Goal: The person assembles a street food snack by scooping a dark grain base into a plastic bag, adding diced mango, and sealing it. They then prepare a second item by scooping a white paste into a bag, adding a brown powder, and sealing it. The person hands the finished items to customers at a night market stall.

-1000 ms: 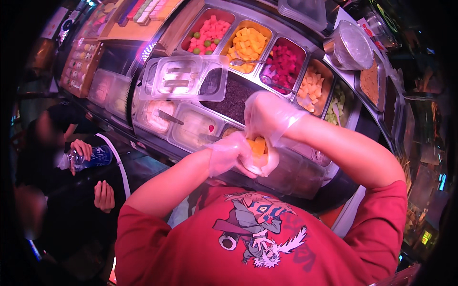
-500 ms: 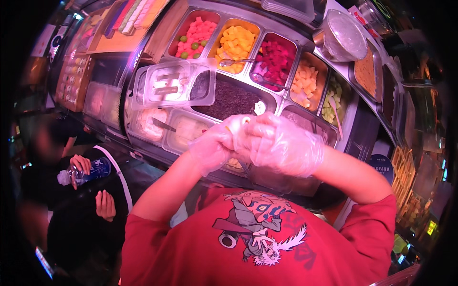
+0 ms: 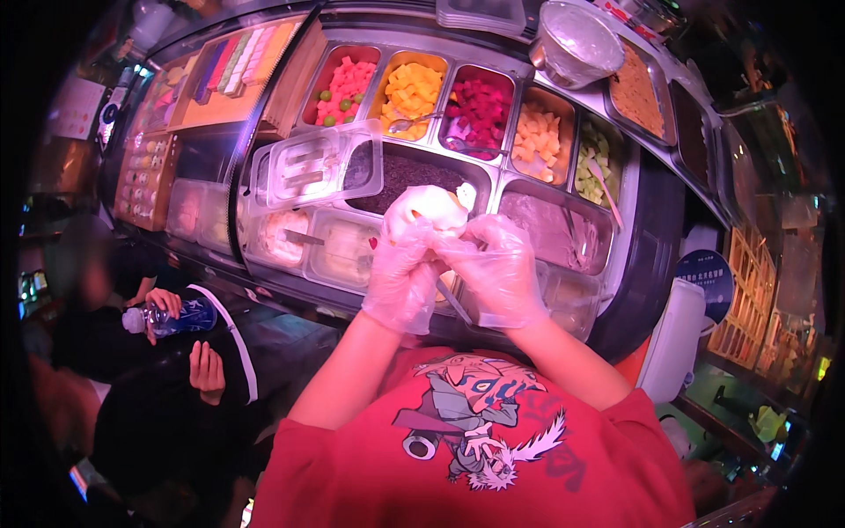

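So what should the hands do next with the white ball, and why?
Maybe pinch the white ball a little tighter at its near edge: the left hand and right hand already meet there, and a small orange spot shows on it, so it may not be fully closed.

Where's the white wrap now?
The white wrap is just above centre in the head view, held between the left hand and right hand, partly hiding the dark filling.
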`<state>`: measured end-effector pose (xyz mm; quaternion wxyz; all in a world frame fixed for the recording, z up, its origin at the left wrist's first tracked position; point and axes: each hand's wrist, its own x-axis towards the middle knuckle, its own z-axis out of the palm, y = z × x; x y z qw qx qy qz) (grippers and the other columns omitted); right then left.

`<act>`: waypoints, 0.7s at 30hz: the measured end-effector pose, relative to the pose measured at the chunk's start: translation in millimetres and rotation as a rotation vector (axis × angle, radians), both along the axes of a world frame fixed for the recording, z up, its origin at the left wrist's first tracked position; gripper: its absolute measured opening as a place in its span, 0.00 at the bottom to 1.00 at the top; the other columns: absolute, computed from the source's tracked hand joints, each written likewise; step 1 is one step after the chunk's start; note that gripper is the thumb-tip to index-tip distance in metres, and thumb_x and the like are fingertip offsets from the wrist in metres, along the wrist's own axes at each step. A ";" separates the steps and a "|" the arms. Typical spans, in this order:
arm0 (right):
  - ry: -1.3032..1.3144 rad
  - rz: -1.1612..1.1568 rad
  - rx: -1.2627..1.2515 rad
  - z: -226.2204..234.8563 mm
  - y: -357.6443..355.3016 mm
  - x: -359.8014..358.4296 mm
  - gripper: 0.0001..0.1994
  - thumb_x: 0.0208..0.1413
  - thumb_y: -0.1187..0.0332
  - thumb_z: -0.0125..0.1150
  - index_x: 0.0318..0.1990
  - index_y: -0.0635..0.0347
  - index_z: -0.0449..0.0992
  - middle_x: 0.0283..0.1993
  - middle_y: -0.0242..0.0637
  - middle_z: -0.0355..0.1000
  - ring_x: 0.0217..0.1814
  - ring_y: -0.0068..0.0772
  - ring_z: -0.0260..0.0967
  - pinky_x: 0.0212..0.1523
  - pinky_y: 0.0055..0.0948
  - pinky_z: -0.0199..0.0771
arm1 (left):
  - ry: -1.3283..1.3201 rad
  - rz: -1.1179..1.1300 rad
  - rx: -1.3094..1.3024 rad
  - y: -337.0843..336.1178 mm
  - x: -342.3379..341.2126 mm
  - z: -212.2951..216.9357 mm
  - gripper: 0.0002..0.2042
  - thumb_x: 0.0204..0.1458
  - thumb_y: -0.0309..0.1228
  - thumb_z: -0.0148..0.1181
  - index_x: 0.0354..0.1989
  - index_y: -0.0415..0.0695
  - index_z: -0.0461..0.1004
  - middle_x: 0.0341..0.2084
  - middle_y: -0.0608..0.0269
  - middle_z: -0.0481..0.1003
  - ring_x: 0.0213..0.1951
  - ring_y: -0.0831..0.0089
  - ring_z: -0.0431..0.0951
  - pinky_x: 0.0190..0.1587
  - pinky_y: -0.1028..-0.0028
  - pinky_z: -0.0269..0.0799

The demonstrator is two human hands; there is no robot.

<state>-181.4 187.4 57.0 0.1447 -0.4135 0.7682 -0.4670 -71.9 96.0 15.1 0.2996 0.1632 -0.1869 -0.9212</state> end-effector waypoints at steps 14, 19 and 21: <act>-1.054 -0.141 -0.325 -24.3 26.1 37.9 0.07 0.63 0.76 0.57 0.46 0.69 0.74 0.44 0.45 0.76 0.42 0.40 0.78 0.46 0.36 0.83 | -0.006 0.148 -0.006 29.5 26.0 -6.8 0.27 0.61 0.28 0.59 0.68 0.46 0.56 0.59 0.55 0.67 0.61 0.58 0.70 0.63 0.54 0.70; -1.448 -0.254 -0.398 -30.3 20.4 44.1 0.08 0.63 0.78 0.56 0.48 0.70 0.70 0.45 0.45 0.73 0.46 0.39 0.77 0.51 0.36 0.84 | -0.077 0.281 -0.070 33.9 24.9 -21.7 0.26 0.60 0.24 0.58 0.66 0.44 0.58 0.56 0.56 0.69 0.58 0.62 0.72 0.62 0.62 0.71; -1.472 -0.244 -0.488 -35.8 18.2 46.4 0.08 0.63 0.78 0.57 0.48 0.69 0.70 0.44 0.43 0.74 0.46 0.36 0.77 0.50 0.34 0.82 | -0.077 0.279 -0.058 36.6 26.2 -21.3 0.26 0.59 0.22 0.58 0.65 0.43 0.59 0.56 0.56 0.68 0.58 0.62 0.72 0.63 0.62 0.70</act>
